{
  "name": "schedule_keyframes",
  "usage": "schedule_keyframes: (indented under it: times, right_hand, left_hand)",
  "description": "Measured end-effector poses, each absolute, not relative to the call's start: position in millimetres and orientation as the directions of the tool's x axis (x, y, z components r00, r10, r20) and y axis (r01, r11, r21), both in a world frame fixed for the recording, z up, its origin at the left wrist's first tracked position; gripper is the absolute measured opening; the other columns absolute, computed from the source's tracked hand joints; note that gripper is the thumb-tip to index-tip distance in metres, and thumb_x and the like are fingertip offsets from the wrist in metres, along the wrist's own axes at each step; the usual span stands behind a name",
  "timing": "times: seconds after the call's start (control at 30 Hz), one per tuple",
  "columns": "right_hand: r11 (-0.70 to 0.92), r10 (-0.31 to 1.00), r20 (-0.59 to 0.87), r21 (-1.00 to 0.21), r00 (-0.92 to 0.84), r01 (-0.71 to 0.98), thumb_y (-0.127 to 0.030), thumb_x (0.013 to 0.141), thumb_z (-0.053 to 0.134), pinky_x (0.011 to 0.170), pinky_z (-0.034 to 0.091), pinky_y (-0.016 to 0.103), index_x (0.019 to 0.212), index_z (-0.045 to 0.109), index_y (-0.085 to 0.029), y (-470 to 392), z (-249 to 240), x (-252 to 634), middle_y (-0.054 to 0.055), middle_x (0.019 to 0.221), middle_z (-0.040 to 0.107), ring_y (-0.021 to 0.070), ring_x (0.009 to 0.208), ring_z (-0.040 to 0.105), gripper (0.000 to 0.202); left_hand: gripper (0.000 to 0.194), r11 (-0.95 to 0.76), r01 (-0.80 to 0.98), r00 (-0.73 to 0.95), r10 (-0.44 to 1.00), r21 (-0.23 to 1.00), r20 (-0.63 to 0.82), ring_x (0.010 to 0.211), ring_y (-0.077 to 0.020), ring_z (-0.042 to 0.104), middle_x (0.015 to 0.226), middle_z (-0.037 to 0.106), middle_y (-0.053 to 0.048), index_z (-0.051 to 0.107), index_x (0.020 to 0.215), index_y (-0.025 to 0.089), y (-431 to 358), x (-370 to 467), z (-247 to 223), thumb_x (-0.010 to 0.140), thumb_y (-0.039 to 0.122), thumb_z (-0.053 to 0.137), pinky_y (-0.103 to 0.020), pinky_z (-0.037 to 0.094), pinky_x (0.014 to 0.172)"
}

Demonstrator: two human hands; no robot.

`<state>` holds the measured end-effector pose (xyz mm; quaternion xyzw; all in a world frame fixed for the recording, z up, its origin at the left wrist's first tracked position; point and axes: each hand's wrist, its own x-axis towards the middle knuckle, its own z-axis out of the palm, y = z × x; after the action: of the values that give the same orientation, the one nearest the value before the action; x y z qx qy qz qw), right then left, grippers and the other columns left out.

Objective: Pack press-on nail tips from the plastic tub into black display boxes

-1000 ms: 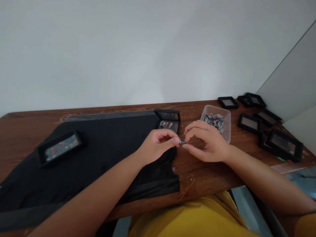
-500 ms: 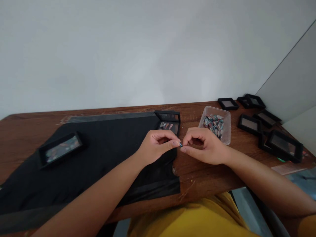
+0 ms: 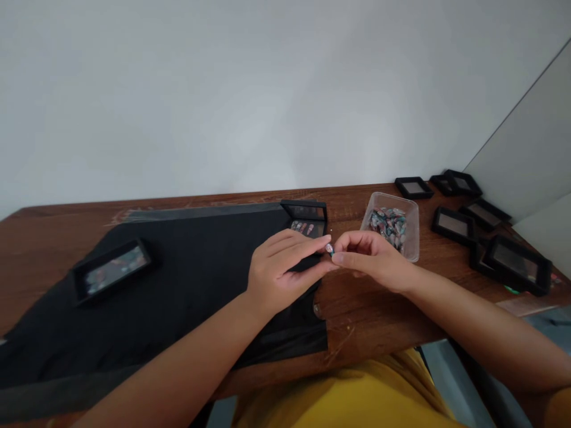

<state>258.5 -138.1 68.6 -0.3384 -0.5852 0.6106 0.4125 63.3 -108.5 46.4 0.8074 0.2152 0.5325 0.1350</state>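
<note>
My right hand [image 3: 372, 258] pinches a small decorated nail tip [image 3: 329, 248] between thumb and forefinger. Facing it from the left, my left hand [image 3: 285, 264] has its thumb and fingers apart, with the fingertips right beside the nail tip. Just behind my hands, an open black box [image 3: 304, 210] stands with its lid raised; several nail tips [image 3: 302, 227] lie in a row inside. A clear plastic tub [image 3: 414, 229] behind my right hand holds many loose nail tips [image 3: 389, 224].
A closed black box with a window [image 3: 111, 270] lies on the black cloth [image 3: 187, 267] at the left. Several black boxes [image 3: 454, 224] are spread and stacked on the wooden table [image 3: 379, 321] at the right. A wall rises behind the table.
My left thumb and forefinger have parted from their pinch near the nail tip. The nail tip now shows more of its patterned face, held in my right hand.
</note>
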Motion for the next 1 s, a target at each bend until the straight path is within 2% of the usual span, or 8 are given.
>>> schedule_keyframes:
  times: [0.1, 0.33, 0.5, 0.63, 0.73, 0.8, 0.9, 1.0]
  right_hand:
    - [0.013, 0.899, 0.061, -0.994, -0.433, -0.111, -0.05, 0.079, 0.082, 0.048, 0.028, 0.021, 0.077, 0.061, -0.018, -138.6, 66.9, 257.4, -0.007, 0.066, 0.053, 0.006, 0.054, 0.037, 0.039]
    - [-0.018, 0.89, 0.038, -0.993, -0.454, -0.119, -0.046, 0.079, 0.083, 0.053, 0.033, 0.023, 0.08, 0.06, -0.019, -137.4, 65.2, 258.4, -0.007, 0.069, 0.053, 0.0071, 0.057, 0.038, 0.036]
    - [-0.04, 0.872, 0.018, -0.993, -0.489, -0.109, -0.044, 0.082, 0.081, 0.054, 0.031, 0.022, 0.084, 0.061, -0.018, -137.2, 66.5, 261.2, -0.007, 0.07, 0.05, 0.0067, 0.058, 0.038, 0.033]
    - [-0.043, 0.89, 0.015, -0.992, -0.456, -0.118, -0.04, 0.086, 0.077, 0.051, 0.027, 0.022, 0.097, 0.061, -0.019, -140.9, 72.1, 264.6, -0.007, 0.072, 0.051, 0.0069, 0.058, 0.037, 0.029]
    - [-0.049, 0.913, 0.02, -0.986, -0.407, -0.158, -0.038, 0.087, 0.075, 0.049, 0.024, 0.023, 0.106, 0.059, -0.02, -143.5, 75.1, 265.3, -0.008, 0.073, 0.05, 0.007, 0.056, 0.035, 0.031]
    - [-0.032, 0.922, 0.03, -0.988, -0.385, -0.153, -0.036, 0.088, 0.073, 0.049, 0.024, 0.024, 0.106, 0.058, -0.02, -144.1, 75.0, 265.0, -0.008, 0.071, 0.048, 0.0073, 0.056, 0.034, 0.029]
    - [-0.001, 0.926, 0.041, -0.994, -0.374, -0.112, -0.034, 0.089, 0.071, 0.05, 0.024, 0.024, 0.103, 0.058, -0.019, -143.5, 72.6, 264.1, -0.008, 0.07, 0.047, 0.0079, 0.057, 0.034, 0.024]
    - [0.022, 0.928, 0.05, -0.996, -0.369, -0.081, -0.034, 0.089, 0.07, 0.053, 0.027, 0.025, 0.102, 0.058, -0.019, -142.4, 69.4, 263.2, -0.007, 0.072, 0.049, 0.0082, 0.058, 0.036, 0.024]
  left_hand:
    - [0.02, -0.872, 0.246, 0.361, 0.487, 0.423, 0.795, 0.071, -0.0186, 0.071, 0.085, 0.08, -0.001, 0.077, 0.104, 0.027, -106.6, 62.9, 45.5, 0.085, 0.031, 0.081, -0.036, 0.058, 0.074]
    - [0.029, -0.921, 0.168, 0.368, 0.39, 0.352, 0.844, 0.075, -0.017, 0.07, 0.087, 0.079, -0.003, 0.076, 0.11, 0.026, -102.7, 62.2, 45.6, 0.082, 0.02, 0.083, -0.031, 0.057, 0.073]
    - [0.022, -0.94, 0.156, 0.401, 0.342, 0.304, 0.85, 0.074, -0.0153, 0.069, 0.086, 0.077, -0.003, 0.075, 0.108, 0.024, -96.5, 59.3, 46.2, 0.086, 0.021, 0.077, -0.029, 0.056, 0.072]
    - [0.017, -0.897, 0.22, 0.479, 0.441, 0.383, 0.759, 0.059, -0.0103, 0.058, 0.066, 0.065, 0.003, 0.077, 0.103, 0.021, -85.0, 49.9, 42.0, 0.09, 0.032, 0.074, -0.023, 0.05, 0.061]
    - [0.025, -0.821, 0.29, 0.489, 0.569, 0.492, 0.661, 0.046, -0.0066, 0.042, 0.053, 0.047, 0.009, 0.078, 0.106, 0.019, -74.7, 40.5, 35.3, 0.09, 0.037, 0.073, -0.019, 0.039, 0.05]
    - [0.029, -0.762, 0.342, 0.462, 0.646, 0.55, 0.608, 0.045, -0.0066, 0.038, 0.052, 0.042, 0.009, 0.079, 0.107, 0.018, -68.2, 35.3, 30.6, 0.089, 0.04, 0.073, -0.02, 0.037, 0.048]
    - [0.03, -0.721, 0.415, 0.482, 0.692, 0.555, 0.538, 0.047, -0.0074, 0.04, 0.053, 0.044, 0.009, 0.08, 0.107, 0.02, -58.6, 30.5, 25.2, 0.088, 0.042, 0.072, -0.021, 0.035, 0.05]
    - [0.031, -0.744, 0.469, 0.521, 0.668, 0.475, 0.532, 0.053, -0.0099, 0.048, 0.058, 0.054, 0.006, 0.08, 0.108, 0.022, -48.5, 29.8, 21.3, 0.091, 0.045, 0.069, -0.024, 0.04, 0.056]
